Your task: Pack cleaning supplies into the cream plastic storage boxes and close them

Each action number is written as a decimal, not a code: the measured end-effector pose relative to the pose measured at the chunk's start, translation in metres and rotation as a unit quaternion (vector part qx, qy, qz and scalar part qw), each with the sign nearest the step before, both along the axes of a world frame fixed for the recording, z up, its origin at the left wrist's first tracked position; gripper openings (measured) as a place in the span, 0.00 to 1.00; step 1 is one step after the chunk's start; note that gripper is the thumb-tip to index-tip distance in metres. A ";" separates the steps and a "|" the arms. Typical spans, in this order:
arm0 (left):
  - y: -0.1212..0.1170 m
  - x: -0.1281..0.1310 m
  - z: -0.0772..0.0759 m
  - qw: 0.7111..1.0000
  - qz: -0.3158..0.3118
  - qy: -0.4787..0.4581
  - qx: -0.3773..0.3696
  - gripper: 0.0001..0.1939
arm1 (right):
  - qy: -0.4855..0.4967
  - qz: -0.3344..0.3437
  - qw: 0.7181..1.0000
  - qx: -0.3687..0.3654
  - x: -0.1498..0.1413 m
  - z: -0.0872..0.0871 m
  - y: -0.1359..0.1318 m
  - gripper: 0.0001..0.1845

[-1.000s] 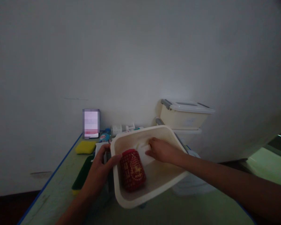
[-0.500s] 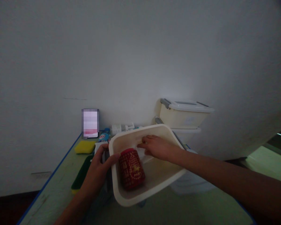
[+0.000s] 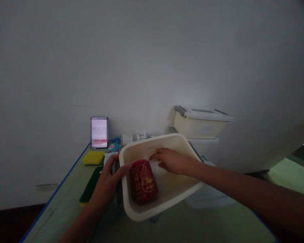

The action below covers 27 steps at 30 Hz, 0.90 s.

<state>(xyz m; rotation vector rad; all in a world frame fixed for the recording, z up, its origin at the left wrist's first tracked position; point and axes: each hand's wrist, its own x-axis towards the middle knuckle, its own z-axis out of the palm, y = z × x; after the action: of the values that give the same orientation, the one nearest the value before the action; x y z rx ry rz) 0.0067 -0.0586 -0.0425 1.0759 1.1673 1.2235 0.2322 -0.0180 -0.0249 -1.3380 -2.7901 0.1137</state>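
The red can (image 3: 143,184) lies lengthwise along the left edge of the tub (image 3: 164,203), nearest the left hand (image 3: 108,177) gripping there, left of the right hand (image 3: 171,160), whose bent fingers' hold I can't tell.

Cream bin (image 3: 164,208), red can (image 3: 143,182) with gold lettering, yellow sponge (image 3: 93,158), green table (image 3: 58,209) edged blue.

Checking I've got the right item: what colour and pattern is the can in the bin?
Red can with gold markings, clearest in the head view.

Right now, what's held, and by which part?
White bin, by its left rim, in the left hand. Right hand is inside it; can't tell if holding anything.
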 end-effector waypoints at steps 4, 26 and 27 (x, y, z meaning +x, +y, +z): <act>-0.001 0.000 0.001 1.000 -0.001 -0.002 -0.005 0.18 | 0.026 -0.024 0.999 -0.027 0.001 0.002 0.001 0.17; -0.002 0.001 0.001 1.000 -0.001 0.003 0.008 0.18 | -0.197 -0.043 0.979 0.018 -0.017 0.029 -0.006 0.10; -0.002 0.001 0.001 1.000 0.002 0.003 0.007 0.18 | -0.202 -0.036 0.979 0.010 -0.015 0.027 -0.007 0.10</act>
<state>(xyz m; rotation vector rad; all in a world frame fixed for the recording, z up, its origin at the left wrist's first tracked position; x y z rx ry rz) 0.0072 -0.0605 -0.0411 1.0888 1.1687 1.2331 0.2168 -0.0250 0.0025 -1.6159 -3.0413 -0.2126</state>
